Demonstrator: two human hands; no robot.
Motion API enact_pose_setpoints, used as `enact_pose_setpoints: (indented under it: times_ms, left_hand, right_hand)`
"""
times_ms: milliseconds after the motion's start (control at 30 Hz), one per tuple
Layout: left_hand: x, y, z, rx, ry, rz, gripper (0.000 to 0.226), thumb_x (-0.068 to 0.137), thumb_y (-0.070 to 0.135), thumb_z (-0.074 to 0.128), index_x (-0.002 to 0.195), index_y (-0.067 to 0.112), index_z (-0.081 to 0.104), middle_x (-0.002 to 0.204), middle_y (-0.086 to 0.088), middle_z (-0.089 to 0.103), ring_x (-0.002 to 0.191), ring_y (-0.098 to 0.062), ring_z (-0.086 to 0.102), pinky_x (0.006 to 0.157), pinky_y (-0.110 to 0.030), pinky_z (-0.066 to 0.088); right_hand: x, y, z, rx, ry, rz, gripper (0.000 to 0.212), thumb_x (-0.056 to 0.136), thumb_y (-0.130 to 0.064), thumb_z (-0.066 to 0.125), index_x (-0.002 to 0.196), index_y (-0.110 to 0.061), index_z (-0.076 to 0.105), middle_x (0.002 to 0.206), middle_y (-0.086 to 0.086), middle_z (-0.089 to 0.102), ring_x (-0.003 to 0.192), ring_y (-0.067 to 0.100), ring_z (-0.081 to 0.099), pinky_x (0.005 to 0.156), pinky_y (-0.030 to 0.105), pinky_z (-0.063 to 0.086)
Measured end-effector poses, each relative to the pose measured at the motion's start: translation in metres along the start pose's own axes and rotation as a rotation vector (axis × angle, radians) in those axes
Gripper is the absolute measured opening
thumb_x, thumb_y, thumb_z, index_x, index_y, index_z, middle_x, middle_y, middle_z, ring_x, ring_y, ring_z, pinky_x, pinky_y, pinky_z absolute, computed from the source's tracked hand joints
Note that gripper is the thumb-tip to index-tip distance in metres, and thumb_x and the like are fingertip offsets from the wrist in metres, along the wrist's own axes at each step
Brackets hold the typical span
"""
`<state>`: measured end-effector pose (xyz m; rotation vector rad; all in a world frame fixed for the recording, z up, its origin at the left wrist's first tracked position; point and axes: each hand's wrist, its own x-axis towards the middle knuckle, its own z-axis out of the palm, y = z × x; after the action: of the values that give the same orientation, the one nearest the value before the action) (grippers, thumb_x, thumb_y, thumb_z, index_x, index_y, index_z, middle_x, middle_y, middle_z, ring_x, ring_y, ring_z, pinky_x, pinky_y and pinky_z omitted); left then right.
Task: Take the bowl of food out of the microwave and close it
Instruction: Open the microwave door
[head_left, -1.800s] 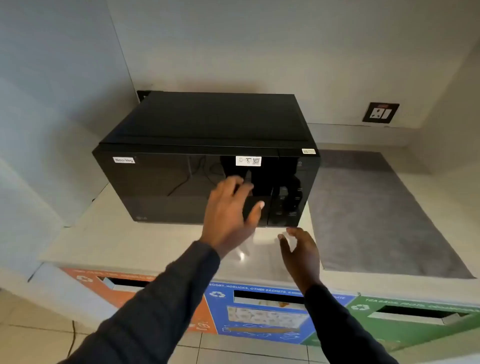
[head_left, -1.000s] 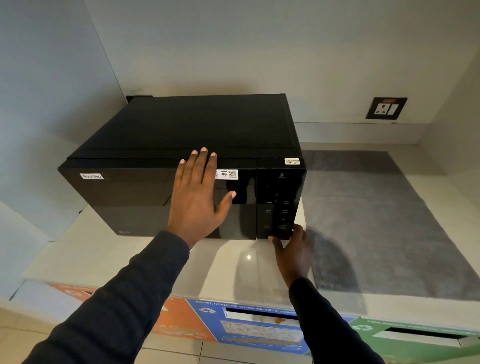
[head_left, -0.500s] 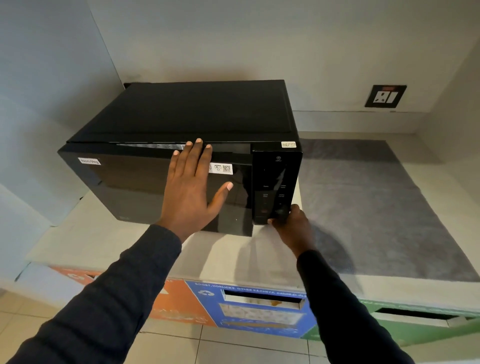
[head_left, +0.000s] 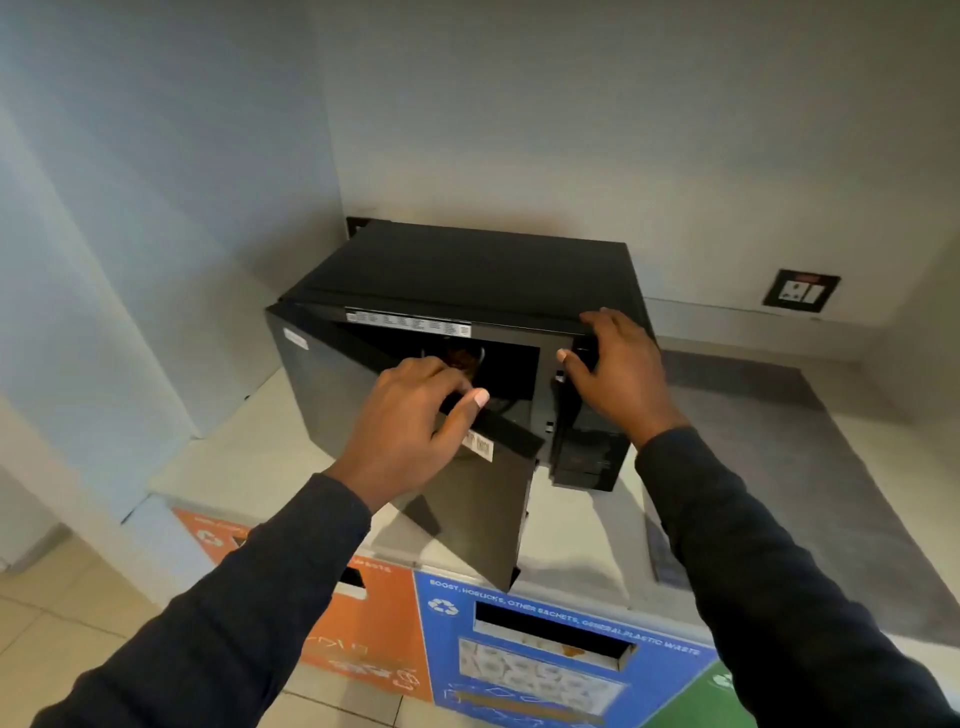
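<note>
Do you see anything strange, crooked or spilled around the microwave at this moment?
Nothing stands out. The microwave sits flat on the counter, its door half open under the left hand. No spill is visible.

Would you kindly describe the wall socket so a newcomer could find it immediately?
Start at the black microwave in the corner. Look right along the back wall, above the grey mat. The wall socket is a dark square plate, the wall's only fitting there.

Pale walls (head_left: 519, 104) are enclosing a white counter (head_left: 249, 467); a socket (head_left: 800, 290) is sitting above a grey mat (head_left: 831, 493), tiled floor (head_left: 52, 623) below.
</note>
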<state>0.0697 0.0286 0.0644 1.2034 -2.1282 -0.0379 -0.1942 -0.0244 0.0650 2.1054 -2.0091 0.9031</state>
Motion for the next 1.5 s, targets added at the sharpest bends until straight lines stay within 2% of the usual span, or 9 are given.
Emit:
enact_pose_setpoints:
  times_ms: [167, 367, 500, 600, 700, 933, 1133, 1367, 1500]
  left_hand:
    - [-0.016, -0.015, -0.037, 0.203, -0.006, -0.162, 0.026, 0.091, 0.041, 0.061, 0.084, 0.017, 0.066, 0.095, -0.003, 0.055, 0.093, -0.023, 0.053, 0.08, -0.037, 0.044]
    - [-0.048, -0.041, -0.073, 0.221, -0.041, -0.554, 0.047, 0.086, 0.043, 0.064, 0.116, 0.009, 0.051, 0.121, -0.017, 0.048, 0.105, -0.037, 0.054, 0.076, -0.04, 0.046]
    - [-0.061, -0.063, -0.099, 0.047, -0.168, -0.737, 0.041, 0.088, 0.04, 0.066, 0.113, 0.01, 0.056, 0.096, -0.007, 0.057, 0.086, -0.028, 0.06, 0.066, -0.031, 0.044]
    - [-0.068, -0.078, -0.123, 0.083, -0.213, -0.745, 0.026, 0.087, 0.037, 0.068, 0.087, 0.015, 0.054, 0.073, 0.002, 0.051, 0.064, -0.016, 0.053, 0.049, -0.024, 0.035]
    - [-0.074, -0.093, -0.147, 0.145, -0.267, -0.753, 0.025, 0.086, 0.033, 0.068, 0.079, 0.015, 0.052, 0.071, 0.001, 0.05, 0.059, -0.011, 0.049, 0.046, -0.024, 0.032]
    - [-0.086, -0.116, -0.158, 0.303, -0.255, -0.802, 0.01, 0.09, 0.02, 0.057, 0.094, 0.012, 0.053, 0.074, 0.0, 0.047, 0.071, -0.024, 0.053, 0.063, -0.031, 0.041]
    - [-0.098, -0.126, -0.135, 0.441, -0.126, -0.802, 0.034, 0.096, 0.022, 0.047, 0.123, 0.002, 0.049, 0.116, -0.018, 0.059, 0.104, -0.038, 0.06, 0.076, -0.039, 0.036]
    - [-0.112, -0.13, -0.123, 0.695, -0.038, -0.612, 0.032, 0.095, 0.023, 0.045, 0.11, -0.003, 0.055, 0.097, -0.019, 0.063, 0.077, -0.033, 0.057, 0.064, -0.037, 0.034]
    - [-0.117, -0.126, -0.121, 0.788, -0.064, -0.596, 0.043, 0.095, 0.029, 0.043, 0.12, -0.004, 0.052, 0.102, -0.019, 0.063, 0.084, -0.033, 0.061, 0.067, -0.039, 0.044]
  right_hand:
    - [0.015, -0.031, 0.023, -0.225, -0.179, 0.003, 0.081, 0.091, -0.059, 0.058, 0.157, -0.021, 0.029, 0.166, 0.018, 0.025, 0.154, 0.04, 0.019, 0.125, 0.057, 0.013]
    - [0.012, -0.044, 0.029, -0.344, -0.219, 0.046, 0.092, 0.088, -0.061, 0.06, 0.16, -0.021, 0.019, 0.168, 0.02, 0.016, 0.154, 0.043, 0.014, 0.124, 0.058, 0.012]
    - [0.009, -0.041, 0.025, -0.36, -0.227, 0.029, 0.094, 0.088, -0.06, 0.062, 0.161, -0.022, 0.017, 0.168, 0.018, 0.015, 0.154, 0.041, 0.014, 0.125, 0.057, 0.013]
    - [0.008, -0.04, 0.024, -0.372, -0.228, 0.027, 0.094, 0.088, -0.059, 0.062, 0.161, -0.022, 0.017, 0.168, 0.018, 0.016, 0.154, 0.04, 0.015, 0.125, 0.057, 0.013]
    - [0.007, -0.039, 0.025, -0.382, -0.223, 0.026, 0.093, 0.088, -0.058, 0.063, 0.161, -0.022, 0.017, 0.168, 0.017, 0.016, 0.154, 0.04, 0.016, 0.125, 0.057, 0.013]
    - [0.005, -0.037, 0.029, -0.386, -0.198, 0.013, 0.093, 0.087, -0.056, 0.066, 0.16, -0.021, 0.02, 0.168, 0.018, 0.02, 0.153, 0.04, 0.018, 0.124, 0.058, 0.015]
    - [0.004, -0.033, 0.029, -0.376, -0.168, -0.017, 0.091, 0.087, -0.052, 0.068, 0.159, -0.019, 0.023, 0.166, 0.02, 0.023, 0.152, 0.041, 0.022, 0.123, 0.059, 0.017]
    - [0.002, -0.033, 0.03, -0.366, -0.15, -0.029, 0.09, 0.087, -0.05, 0.069, 0.159, -0.017, 0.024, 0.165, 0.021, 0.024, 0.152, 0.043, 0.022, 0.123, 0.059, 0.016]
    - [0.001, -0.031, 0.032, -0.363, -0.13, -0.043, 0.09, 0.087, -0.049, 0.07, 0.158, -0.016, 0.025, 0.165, 0.021, 0.025, 0.151, 0.043, 0.023, 0.123, 0.06, 0.016]
